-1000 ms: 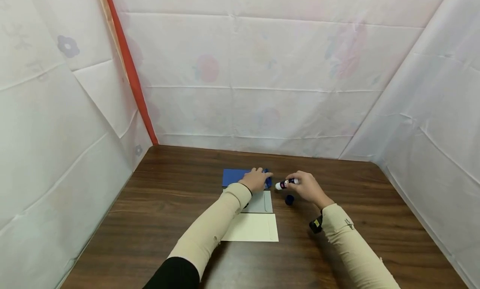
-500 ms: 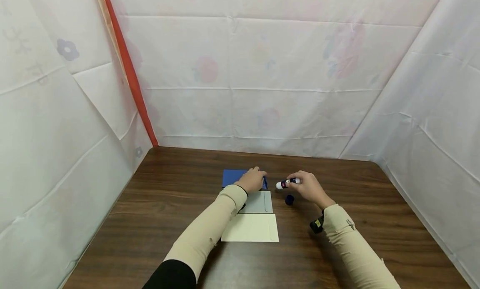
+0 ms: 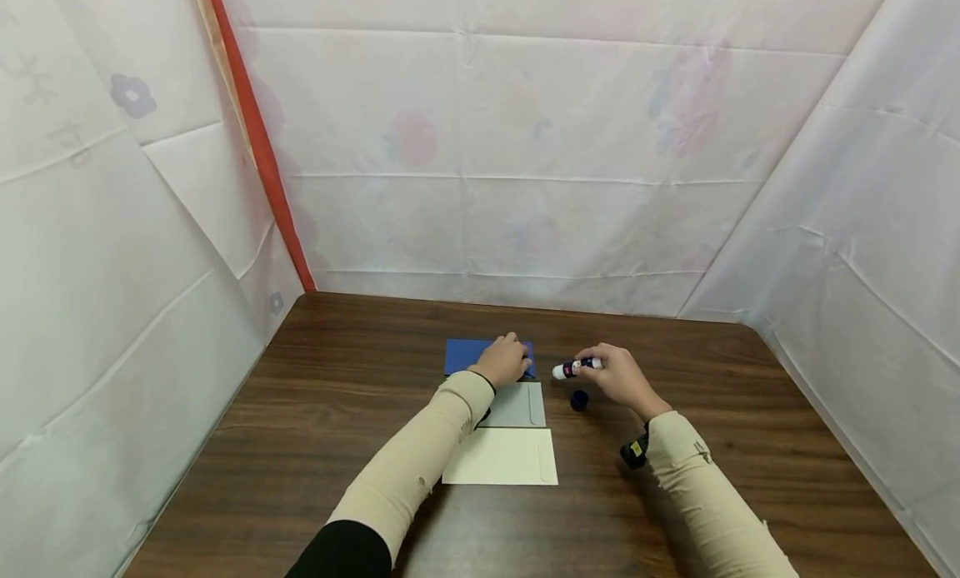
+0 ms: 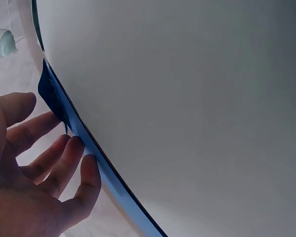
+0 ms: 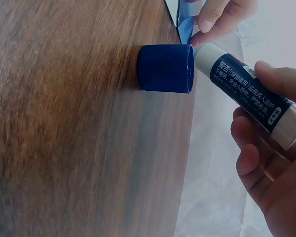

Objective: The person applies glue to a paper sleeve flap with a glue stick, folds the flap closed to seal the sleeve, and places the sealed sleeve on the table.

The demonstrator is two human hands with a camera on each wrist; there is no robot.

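My left hand (image 3: 504,361) lies over the right part of a blue envelope (image 3: 465,356), fingers loosely bent. In the left wrist view its fingertips touch the blue envelope (image 4: 106,170), whose small flap (image 4: 52,91) stands a little raised beside the forefinger. To the right, my right hand (image 3: 618,374) holds an uncapped glue stick (image 3: 572,368) between thumb and fingers. Its white end points left, towards the blue envelope and apart from it. On the table below the stick stands its dark blue cap (image 3: 579,400), also near in the right wrist view as an open-ended cap (image 5: 165,68).
Nearer than the blue envelope lie a grey envelope (image 3: 525,405) and a cream envelope (image 3: 502,455), in a column on the brown wooden table (image 3: 360,395). White patterned sheeting (image 3: 487,145) hangs behind and at both sides.
The blue envelope's flap, raised at its right end a second ago, has been folded down to the left under my left hand, which shifted slightly left. My right hand with the glue stick hardly moved.
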